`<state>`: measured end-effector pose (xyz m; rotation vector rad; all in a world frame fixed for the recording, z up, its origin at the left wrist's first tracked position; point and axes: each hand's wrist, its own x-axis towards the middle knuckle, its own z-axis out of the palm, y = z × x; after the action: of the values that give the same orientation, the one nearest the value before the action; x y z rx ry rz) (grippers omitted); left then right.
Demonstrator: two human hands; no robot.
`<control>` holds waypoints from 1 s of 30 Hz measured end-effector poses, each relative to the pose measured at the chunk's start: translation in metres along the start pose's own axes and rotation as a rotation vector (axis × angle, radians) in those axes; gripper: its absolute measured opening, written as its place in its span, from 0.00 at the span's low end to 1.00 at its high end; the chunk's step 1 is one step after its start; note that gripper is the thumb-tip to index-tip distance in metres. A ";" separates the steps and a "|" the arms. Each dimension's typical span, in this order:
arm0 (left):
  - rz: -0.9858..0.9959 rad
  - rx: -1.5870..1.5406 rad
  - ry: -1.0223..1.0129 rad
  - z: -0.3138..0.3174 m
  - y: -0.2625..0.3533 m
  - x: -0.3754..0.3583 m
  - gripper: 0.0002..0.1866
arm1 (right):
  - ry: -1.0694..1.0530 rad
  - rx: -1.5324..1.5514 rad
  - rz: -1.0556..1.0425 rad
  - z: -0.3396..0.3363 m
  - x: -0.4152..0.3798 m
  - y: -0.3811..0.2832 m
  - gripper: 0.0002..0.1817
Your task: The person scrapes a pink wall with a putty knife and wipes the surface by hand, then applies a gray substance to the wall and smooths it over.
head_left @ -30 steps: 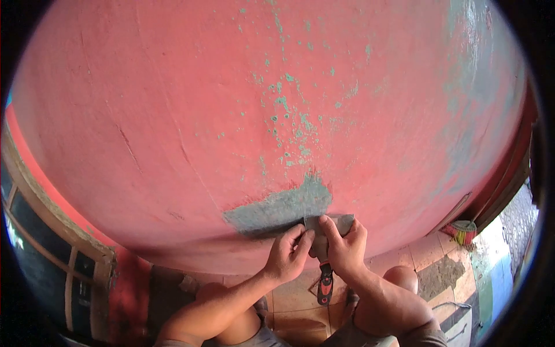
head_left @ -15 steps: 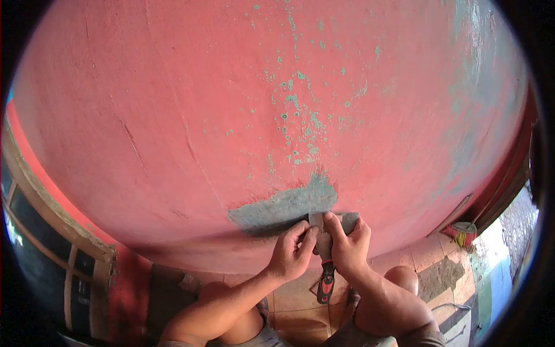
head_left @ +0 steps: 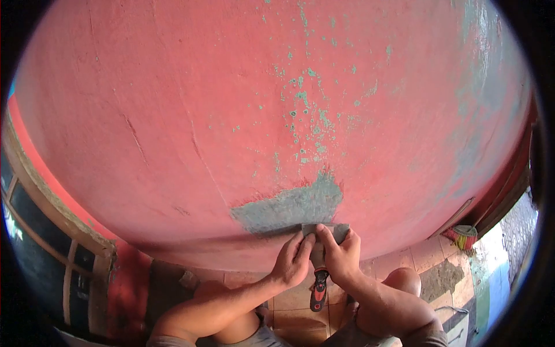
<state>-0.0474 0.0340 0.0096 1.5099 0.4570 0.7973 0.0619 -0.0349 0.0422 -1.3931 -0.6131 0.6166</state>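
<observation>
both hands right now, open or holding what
Left hand: closed, pinching the scraper by its blade, left side.
Right hand: closed, holding the same blade, right side.

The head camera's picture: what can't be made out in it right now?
In the head view:
- Part of the scraper: covered by the left hand and right hand.
- The window at left: cut off by the dark round border.
- The shorts: cut off by the bottom edge.

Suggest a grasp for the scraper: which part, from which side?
Probably the lower end of its red-and-black handle, approached from the person's side, below the hands. It is slim, points away from the wide blade and is uncovered, whereas the left hand and right hand crowd the blade.
</observation>
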 end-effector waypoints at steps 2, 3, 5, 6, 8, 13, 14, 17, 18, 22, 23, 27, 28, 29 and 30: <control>-0.025 0.033 0.026 -0.002 -0.003 -0.007 0.16 | -0.025 -0.024 -0.016 0.002 -0.004 -0.006 0.14; -0.036 0.050 0.040 -0.003 -0.002 -0.009 0.16 | -0.022 -0.034 -0.044 0.005 -0.006 -0.009 0.15; 0.001 0.131 0.091 -0.005 0.003 -0.006 0.17 | -0.026 -0.063 -0.078 0.008 -0.004 -0.012 0.15; 0.019 0.171 0.116 -0.006 0.006 -0.003 0.18 | -0.031 -0.084 -0.083 0.008 -0.001 -0.014 0.16; 0.051 0.158 0.125 -0.007 0.006 0.003 0.18 | -0.030 -0.123 -0.082 0.009 0.000 -0.015 0.17; 0.009 0.209 0.114 -0.013 0.002 0.002 0.18 | 0.052 -0.147 -0.117 0.017 -0.002 -0.012 0.17; 0.016 0.197 0.099 -0.016 0.004 0.003 0.18 | 0.040 -0.140 -0.100 0.017 -0.001 -0.014 0.17; 0.006 0.189 0.083 -0.014 0.012 0.005 0.18 | 0.020 -0.132 -0.049 0.015 -0.002 -0.014 0.17; -0.003 0.192 0.085 -0.013 0.014 0.002 0.18 | 0.023 -0.136 -0.045 0.015 -0.004 -0.013 0.17; 0.059 0.170 0.089 -0.013 0.012 0.005 0.17 | 0.066 -0.129 -0.095 0.019 -0.003 -0.016 0.16; 0.065 0.171 0.087 -0.014 0.014 0.007 0.17 | 0.061 -0.109 -0.101 0.019 -0.002 -0.017 0.16; 0.008 0.199 0.088 -0.013 0.009 0.003 0.18 | 0.052 -0.113 -0.099 0.018 -0.004 -0.010 0.16; 0.023 0.186 0.084 -0.014 0.011 0.003 0.18 | 0.054 -0.135 -0.107 0.018 -0.003 -0.008 0.16; 0.039 0.174 0.079 -0.013 0.014 0.003 0.18 | 0.058 -0.122 -0.111 0.019 -0.002 -0.009 0.16; 0.053 0.161 0.072 -0.013 0.015 0.004 0.18 | 0.063 -0.111 -0.113 0.019 -0.001 -0.009 0.16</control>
<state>-0.0568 0.0441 0.0246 1.6519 0.5475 0.8761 0.0484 -0.0234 0.0528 -1.4645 -0.6787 0.4527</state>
